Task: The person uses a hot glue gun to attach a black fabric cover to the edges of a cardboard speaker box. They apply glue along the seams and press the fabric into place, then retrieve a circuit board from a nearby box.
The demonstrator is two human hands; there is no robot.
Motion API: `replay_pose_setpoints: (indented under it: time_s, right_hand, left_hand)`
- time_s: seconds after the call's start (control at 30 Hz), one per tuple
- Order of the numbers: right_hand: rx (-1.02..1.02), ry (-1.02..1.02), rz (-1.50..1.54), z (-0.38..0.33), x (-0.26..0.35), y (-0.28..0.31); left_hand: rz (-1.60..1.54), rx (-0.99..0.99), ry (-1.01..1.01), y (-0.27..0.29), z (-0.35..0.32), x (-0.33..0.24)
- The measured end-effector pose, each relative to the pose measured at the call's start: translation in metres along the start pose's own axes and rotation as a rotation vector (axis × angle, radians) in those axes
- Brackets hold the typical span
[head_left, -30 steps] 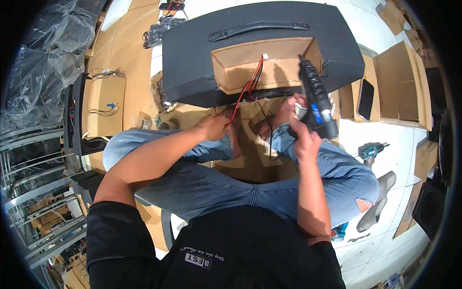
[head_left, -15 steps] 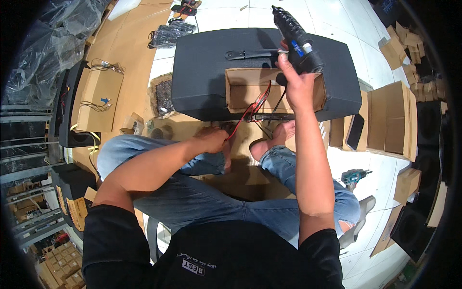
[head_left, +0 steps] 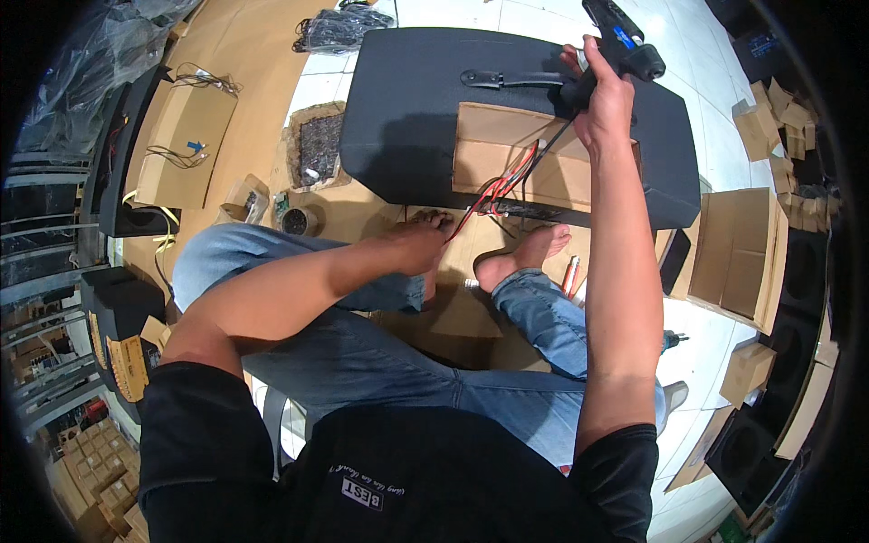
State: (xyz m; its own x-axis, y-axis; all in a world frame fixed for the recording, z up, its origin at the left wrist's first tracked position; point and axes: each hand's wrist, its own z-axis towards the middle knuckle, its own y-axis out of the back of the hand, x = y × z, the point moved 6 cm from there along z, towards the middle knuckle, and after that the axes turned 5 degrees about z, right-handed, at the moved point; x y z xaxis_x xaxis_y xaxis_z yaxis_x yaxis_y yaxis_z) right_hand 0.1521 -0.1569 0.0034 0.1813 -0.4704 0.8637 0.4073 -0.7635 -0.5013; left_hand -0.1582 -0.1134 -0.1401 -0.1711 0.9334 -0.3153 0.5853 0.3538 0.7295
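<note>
A black box like a speaker cabinet (head_left: 398, 136) lies before me, with a strap handle (head_left: 516, 80) on top and a rectangular opening (head_left: 480, 145) showing bare wood inside. Red and black wires (head_left: 496, 188) come out of this opening. My left hand (head_left: 418, 246) is closed around their ends, beside my foot, its fingertips partly hidden. My right hand (head_left: 605, 100) grips a black pistol-shaped glue gun (head_left: 625, 41) with a blue label, held up over the cabinet's far right part. Its dark cord hangs down across the opening.
An open cardboard box (head_left: 733, 258) stands to the right, with a dark phone (head_left: 674, 261) beside it. A teal power drill (head_left: 672, 340) is partly hidden by my right arm. Left are a tray of dark small parts (head_left: 317, 149), a round tin (head_left: 299, 220) and a flat carton (head_left: 186, 145).
My right hand has carried the glue gun farther away and to the right. My left hand still holds the wires. The whole view has shifted a little.
</note>
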Motion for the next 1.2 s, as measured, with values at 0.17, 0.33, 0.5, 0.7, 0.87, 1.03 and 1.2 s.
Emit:
replay_pose_setpoints:
  time_s: [0.17, 0.33, 0.5, 0.7, 0.87, 1.03, 1.2]
  right_hand:
    - [-0.020, -0.104, -0.001, 0.022, -0.008, -0.004]
    - [-0.034, -0.072, -0.039, 0.032, -0.008, -0.002]
    - [-0.069, -0.099, -0.021, 0.016, -0.008, -0.001]
    - [-0.038, 0.091, -0.096, -0.011, -0.010, 0.016]
    - [0.103, -0.002, -0.105, -0.081, 0.024, 0.016]
    - [0.198, -0.049, 0.077, -0.184, 0.055, 0.067]
    - [0.119, -0.029, 0.120, -0.288, 0.080, 0.130]
  left_hand:
    - [0.041, -0.110, -0.001, -0.014, 0.006, -0.004]
    - [-0.134, -0.039, -0.022, 0.009, -0.008, -0.042]
    - [-0.369, -0.232, -0.091, 0.006, -0.016, -0.069]
    - [-0.962, -0.241, -0.232, 0.014, -0.022, -0.106]
    - [-0.943, -0.192, -0.106, -0.004, -0.020, -0.090]
    - [-0.805, -0.225, 0.037, -0.033, -0.004, -0.053]
    - [-0.546, -0.339, 0.161, -0.024, 0.005, -0.039]
